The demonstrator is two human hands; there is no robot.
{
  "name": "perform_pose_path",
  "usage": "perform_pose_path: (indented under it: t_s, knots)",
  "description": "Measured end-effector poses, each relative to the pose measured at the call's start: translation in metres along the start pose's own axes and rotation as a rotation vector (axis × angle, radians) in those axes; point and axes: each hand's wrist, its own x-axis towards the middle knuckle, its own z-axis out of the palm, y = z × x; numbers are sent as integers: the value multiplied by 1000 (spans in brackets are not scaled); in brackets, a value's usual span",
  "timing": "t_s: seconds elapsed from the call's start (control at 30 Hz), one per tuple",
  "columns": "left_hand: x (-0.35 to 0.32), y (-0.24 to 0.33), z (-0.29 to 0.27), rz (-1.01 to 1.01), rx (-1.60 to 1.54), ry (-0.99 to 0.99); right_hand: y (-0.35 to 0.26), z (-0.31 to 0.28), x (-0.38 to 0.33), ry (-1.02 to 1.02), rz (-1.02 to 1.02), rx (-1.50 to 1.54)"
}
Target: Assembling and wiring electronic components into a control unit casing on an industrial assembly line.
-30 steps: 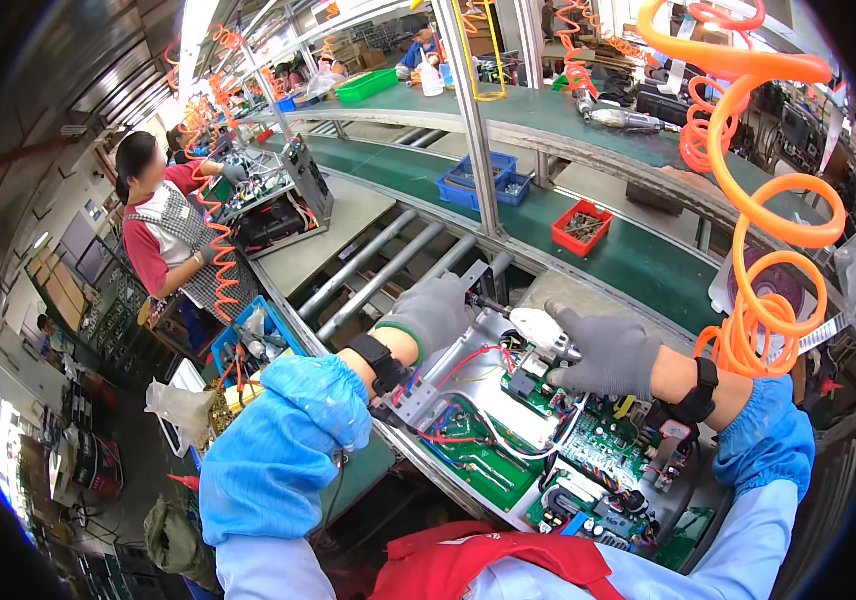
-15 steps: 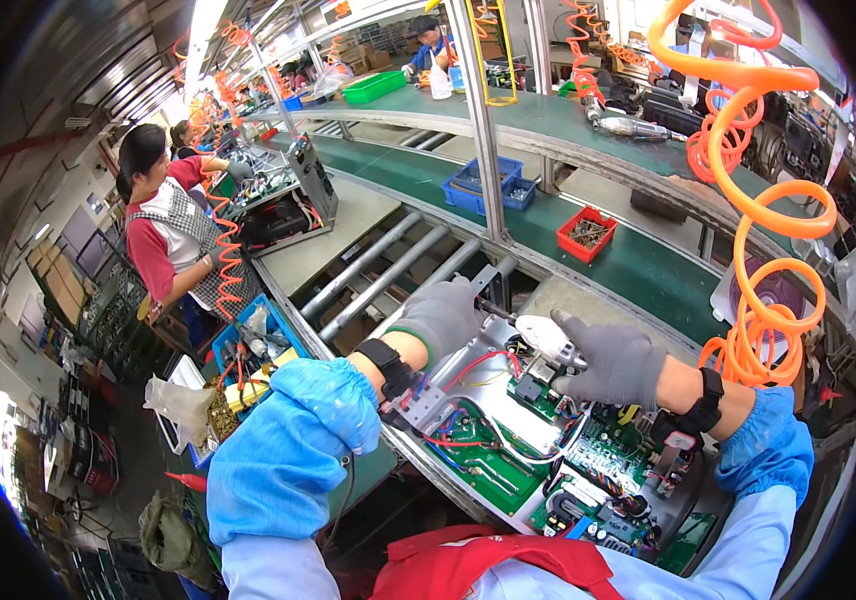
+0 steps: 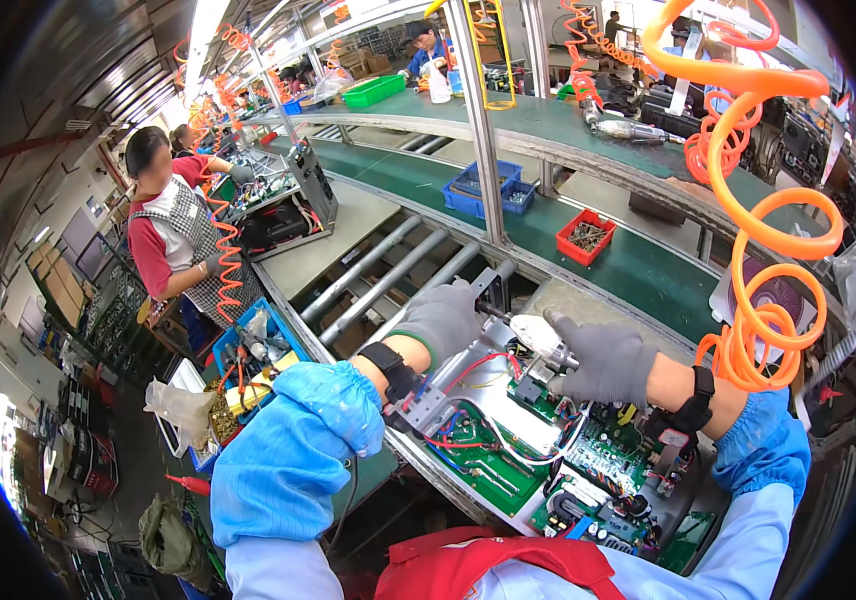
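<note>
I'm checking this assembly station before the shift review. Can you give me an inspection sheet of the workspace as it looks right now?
Surface: green conveyor belt beyond bare metal rollers.
Job's things: open metal chassis with green circuit boards; a white part sits between the hands.
Clutter: red bin of small parts, blue bins on the belt.
Grippers: left hand, grey-gloved, rests on the chassis's far edge; right hand, grey-gloved, holds the white part.
Cables: red and white wires inside the chassis; orange coiled hose hangs at right.
Surroundings: a co-worker works at the next station.
</note>
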Motion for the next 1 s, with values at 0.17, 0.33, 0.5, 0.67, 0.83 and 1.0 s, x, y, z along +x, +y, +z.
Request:
perform_pose_path:
  t_s: [0.17, 0.33, 0.5, 0.67, 0.83, 1.0]
  knots:
    - [-3, -4, 1, 17, -15, -10, 4, -1, -3, 7, -14, 44]
    - [0, -16, 4, 85, -39, -63, -2, -2, -5, -1, -59, -5]
    - [-1, -11, 2, 80, -21, -42, -2, 1, -2, -6, -44, -17]
    - [-2, -8, -1, 86, -5, -38, -3, 4, 0, 37, -78, -15]
    - [-3, -21, 7, 134, -59, -43, -1, 3, -2, 36, -109, -33]
    - [-11, -28, 4, 164, -135, -88, 0, 7, -7, 40, -129, -55]
